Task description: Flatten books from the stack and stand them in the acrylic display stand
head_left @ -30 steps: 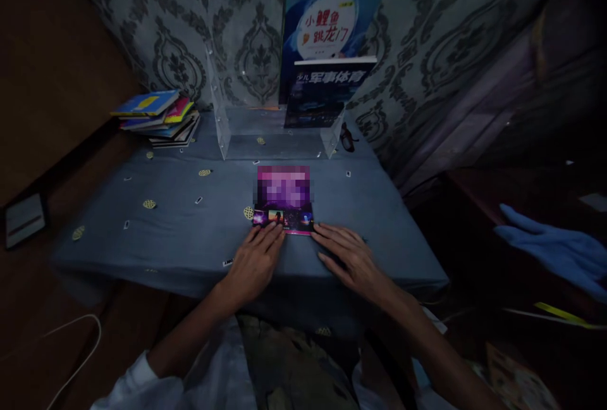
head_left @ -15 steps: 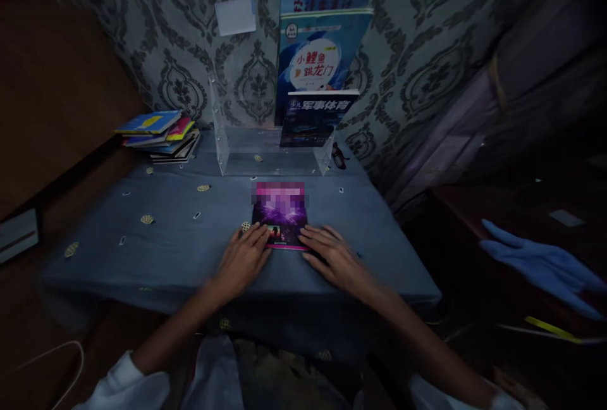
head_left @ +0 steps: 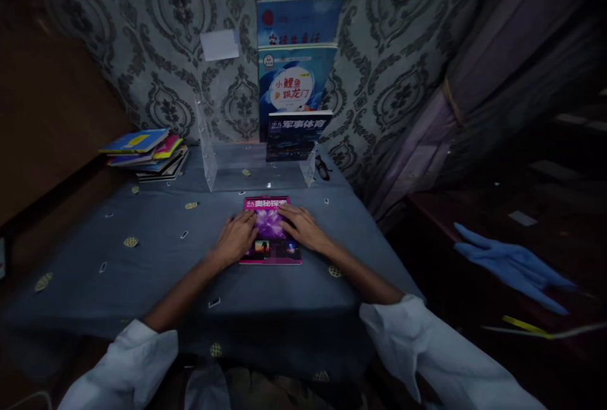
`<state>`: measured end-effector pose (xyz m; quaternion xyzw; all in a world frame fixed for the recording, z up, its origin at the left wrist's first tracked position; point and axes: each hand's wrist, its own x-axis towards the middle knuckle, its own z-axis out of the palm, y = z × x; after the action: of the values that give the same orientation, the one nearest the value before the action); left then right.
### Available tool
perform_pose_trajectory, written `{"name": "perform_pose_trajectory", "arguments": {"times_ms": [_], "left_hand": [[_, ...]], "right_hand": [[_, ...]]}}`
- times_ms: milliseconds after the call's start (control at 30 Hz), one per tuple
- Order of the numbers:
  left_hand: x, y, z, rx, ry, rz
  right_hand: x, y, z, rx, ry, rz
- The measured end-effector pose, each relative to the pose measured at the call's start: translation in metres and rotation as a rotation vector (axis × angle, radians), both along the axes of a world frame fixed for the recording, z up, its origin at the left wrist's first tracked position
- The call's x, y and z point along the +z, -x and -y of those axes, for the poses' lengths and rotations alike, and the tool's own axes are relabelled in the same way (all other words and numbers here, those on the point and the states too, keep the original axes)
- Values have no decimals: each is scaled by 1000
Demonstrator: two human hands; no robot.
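A magazine (head_left: 268,225) with a purple and pink cover lies flat on the blue patterned tablecloth (head_left: 156,271). On its left side rests my left hand (head_left: 237,236), fingers stretched out over the cover. From the other side my right hand (head_left: 304,228) lies on the upper right part, its fingers also extended and flat. Neither hand has its fingers wrapped round the magazine. Just beyond it stands a clear acrylic rack (head_left: 256,176), with a dark magazine (head_left: 294,138), a blue book (head_left: 303,62) and a taller blue book (head_left: 300,18) upright in its right half.
A stack of books (head_left: 154,155) sits at the table's back left. Dark glasses (head_left: 322,168) lie right of the rack. A blue glove (head_left: 512,264) rests on a dark red surface at the right. White paper (head_left: 219,45) is on the wall; a curtain (head_left: 422,138) hangs at right.
Both hands have slid from the magazine's lower corners up toward its upper part, staying on the cover. The camera view has tilted and shifted; the rack and its books stand as before.
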<state>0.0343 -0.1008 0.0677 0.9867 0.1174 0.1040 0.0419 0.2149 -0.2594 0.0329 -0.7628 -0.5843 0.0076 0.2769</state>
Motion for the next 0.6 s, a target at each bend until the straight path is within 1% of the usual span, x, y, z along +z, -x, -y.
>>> {"name": "perform_pose_trajectory", "arguments": {"times_ms": [133, 267, 467, 600], "left_hand": [[2, -22, -12, 29, -18, 26], [0, -35, -19, 49, -23, 58], [-9, -38, -23, 62, -12, 106], [-12, -39, -22, 67, -8, 116]], "right_hand": [[-6, -19, -15, -45, -47, 5], [-7, -25, -16, -42, -70, -1], [-7, -24, -12, -25, -72, -17], [-8, -23, -12, -40, -81, -12]]}}
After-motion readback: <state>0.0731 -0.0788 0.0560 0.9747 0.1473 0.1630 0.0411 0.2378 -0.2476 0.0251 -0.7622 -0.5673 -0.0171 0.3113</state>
